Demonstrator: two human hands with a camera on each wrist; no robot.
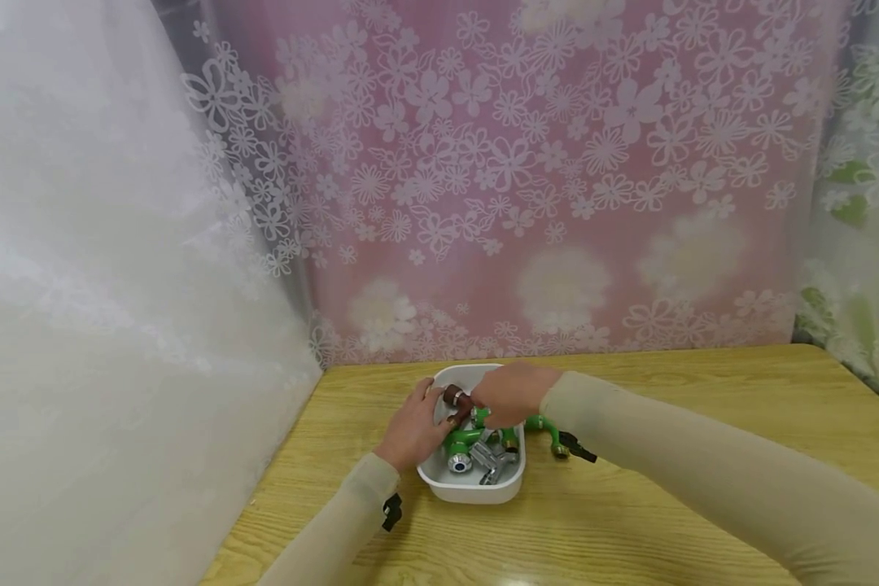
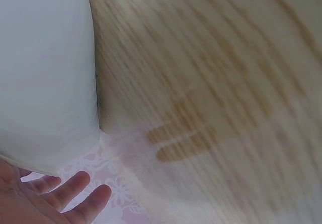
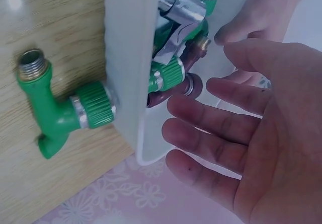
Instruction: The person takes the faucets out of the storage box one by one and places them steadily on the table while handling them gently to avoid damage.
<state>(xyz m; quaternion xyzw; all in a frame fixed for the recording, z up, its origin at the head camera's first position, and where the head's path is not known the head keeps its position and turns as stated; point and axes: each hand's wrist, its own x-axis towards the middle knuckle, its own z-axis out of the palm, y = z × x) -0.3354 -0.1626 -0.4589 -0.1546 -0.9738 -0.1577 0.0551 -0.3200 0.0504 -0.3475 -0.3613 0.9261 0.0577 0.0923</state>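
Observation:
My left hand [image 1: 413, 427] is at the left rim of a white plastic basin [image 1: 476, 493], its thumb reaching inside. In the left wrist view its fingers [image 2: 90, 204] are spread and fairly straight outside the wall. Over the basin's back right side is my right hand [image 1: 516, 395]; the right wrist view shows its fingers [image 3: 206, 138] extended, holding nothing. Between the hands lies a brown tap [image 1: 459, 402]. Green taps [image 1: 457, 443] and a silver tap [image 1: 492, 461] lie in the basin, partly overlapping.
Another green tap [image 3: 53, 108] lies on the wooden table [image 1: 630, 521], just outside the basin's right wall. A pink flowered curtain [image 1: 542, 179] hangs behind the table. White sheeting [image 1: 117, 285] stands along the left side.

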